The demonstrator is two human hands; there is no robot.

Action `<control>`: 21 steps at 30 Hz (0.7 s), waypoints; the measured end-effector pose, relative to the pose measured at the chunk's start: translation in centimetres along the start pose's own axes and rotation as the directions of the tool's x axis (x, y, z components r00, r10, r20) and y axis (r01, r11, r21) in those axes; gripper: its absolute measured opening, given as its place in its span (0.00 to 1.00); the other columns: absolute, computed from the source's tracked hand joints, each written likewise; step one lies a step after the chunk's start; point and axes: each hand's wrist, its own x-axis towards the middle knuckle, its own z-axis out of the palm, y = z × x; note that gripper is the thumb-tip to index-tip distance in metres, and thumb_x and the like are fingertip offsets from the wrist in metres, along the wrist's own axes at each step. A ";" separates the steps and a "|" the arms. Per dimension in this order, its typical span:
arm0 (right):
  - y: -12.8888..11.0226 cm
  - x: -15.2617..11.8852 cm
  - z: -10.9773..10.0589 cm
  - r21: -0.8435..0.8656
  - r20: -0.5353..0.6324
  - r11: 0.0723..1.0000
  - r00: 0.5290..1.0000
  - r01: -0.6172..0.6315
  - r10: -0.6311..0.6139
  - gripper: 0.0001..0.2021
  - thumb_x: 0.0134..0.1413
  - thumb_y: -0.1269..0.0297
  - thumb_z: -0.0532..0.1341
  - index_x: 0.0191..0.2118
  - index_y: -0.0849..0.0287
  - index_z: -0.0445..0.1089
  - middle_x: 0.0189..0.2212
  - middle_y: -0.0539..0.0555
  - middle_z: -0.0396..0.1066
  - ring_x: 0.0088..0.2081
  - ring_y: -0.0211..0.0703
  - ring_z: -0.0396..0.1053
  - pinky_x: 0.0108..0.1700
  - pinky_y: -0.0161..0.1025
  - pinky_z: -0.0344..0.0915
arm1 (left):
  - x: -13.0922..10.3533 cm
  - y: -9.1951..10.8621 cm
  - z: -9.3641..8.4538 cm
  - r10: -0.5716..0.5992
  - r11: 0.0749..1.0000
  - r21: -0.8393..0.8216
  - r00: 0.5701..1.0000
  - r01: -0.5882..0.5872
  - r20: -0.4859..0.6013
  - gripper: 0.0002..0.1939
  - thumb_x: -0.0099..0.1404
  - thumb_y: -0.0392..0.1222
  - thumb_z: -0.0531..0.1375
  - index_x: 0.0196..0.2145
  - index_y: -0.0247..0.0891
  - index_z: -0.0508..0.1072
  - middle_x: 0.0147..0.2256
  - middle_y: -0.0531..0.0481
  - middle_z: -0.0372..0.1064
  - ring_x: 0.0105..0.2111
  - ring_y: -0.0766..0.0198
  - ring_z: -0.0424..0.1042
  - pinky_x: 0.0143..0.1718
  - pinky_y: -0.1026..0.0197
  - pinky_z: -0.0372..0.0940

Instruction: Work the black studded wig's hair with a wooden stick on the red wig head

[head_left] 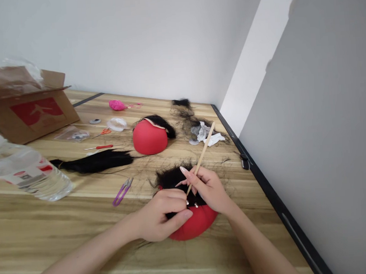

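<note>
In front of me on the table lies a red dome-shaped form (196,226) with a black hairpiece (170,178) over its far part. My left hand (165,212) rests on its left side, fingers curled and thumb pressed in at the edge of the hair. What exactly lies under those fingertips is hidden. Between thumb and fingers, my right hand (208,188) holds a thin wooden stick (204,148), slanted, its lower end down at the hair beside my left fingertips. Small shiny bits (196,205), too small to name, sit along the hairpiece's near edge.
Purple thread snips (122,192), a black hair bundle (94,161) and a water bottle (26,171) are to the left. Beyond stand a second red form (150,137) with hair, a red-handled tool (104,146), orange scissors (105,132), a cardboard box (29,117) and crumpled tissue (203,131).
</note>
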 end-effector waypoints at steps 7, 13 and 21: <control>-0.1 0.0 0.0 -0.005 -0.004 1.000 1.000 0.002 -0.002 0.21 0.61 0.45 0.60 0.26 0.56 0.67 0.17 0.46 0.63 0.25 0.38 0.67 0.35 0.36 0.67 | 0.0 0.0 0.1 -0.009 1.000 -0.005 1.000 0.009 -0.006 0.20 0.74 0.39 0.48 0.23 0.40 0.48 0.21 0.56 0.49 0.24 0.66 0.54 0.28 0.60 0.49; -0.2 0.0 -0.1 -0.012 0.007 1.000 1.000 -0.006 0.006 0.21 0.60 0.44 0.61 0.27 0.58 0.69 0.18 0.46 0.64 0.22 0.36 0.63 0.29 0.35 0.63 | 0.0 0.0 -0.1 -0.004 1.000 -0.030 1.000 0.004 0.006 0.19 0.74 0.39 0.48 0.23 0.39 0.50 0.21 0.56 0.50 0.25 0.66 0.54 0.28 0.60 0.50; 0.0 0.0 -0.3 0.003 0.032 1.000 0.999 0.002 -0.003 0.22 0.62 0.43 0.58 0.27 0.56 0.65 0.18 0.45 0.63 0.24 0.37 0.66 0.36 0.36 0.68 | 0.0 0.1 -0.5 -0.007 0.996 -0.087 1.000 0.009 0.015 0.20 0.74 0.40 0.48 0.23 0.39 0.53 0.21 0.55 0.53 0.24 0.66 0.56 0.28 0.60 0.51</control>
